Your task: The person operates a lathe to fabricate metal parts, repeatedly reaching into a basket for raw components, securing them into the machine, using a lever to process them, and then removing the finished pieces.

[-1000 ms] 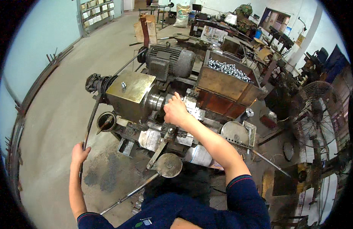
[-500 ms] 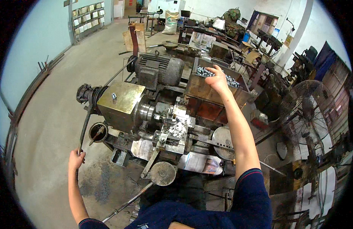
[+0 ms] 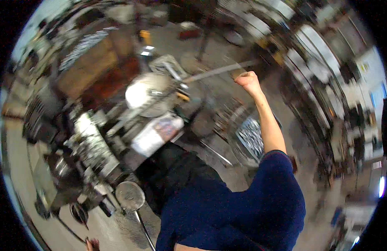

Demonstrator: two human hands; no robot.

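My left hand (image 3: 92, 244) is at the lower left edge, its fingers closed on the end of a dark lever (image 3: 68, 228) that comes from the machine. My right hand (image 3: 248, 79) is held out to the upper right, fingers curled together; anything in them is too blurred to make out. A long flat bar (image 3: 222, 70) lies behind it in the picture. The lathe-like machine (image 3: 95, 144), with chips on its slide, stands to my left. Beside it, a metal crate (image 3: 93, 69) holds small shiny metal parts.
A round light pan (image 3: 145, 94) and printed sheets (image 3: 158, 134) sit by the machine. A round metal disc (image 3: 130, 195) is close to my legs. Near my right arm, a container (image 3: 251, 138) holds many small metal parts. Benches and clutter line the right side.
My view has swung to the right, so the machine and crate now appear farther left. My right hand has left the crate and its fingers have curled in. My left hand stays on the lever.
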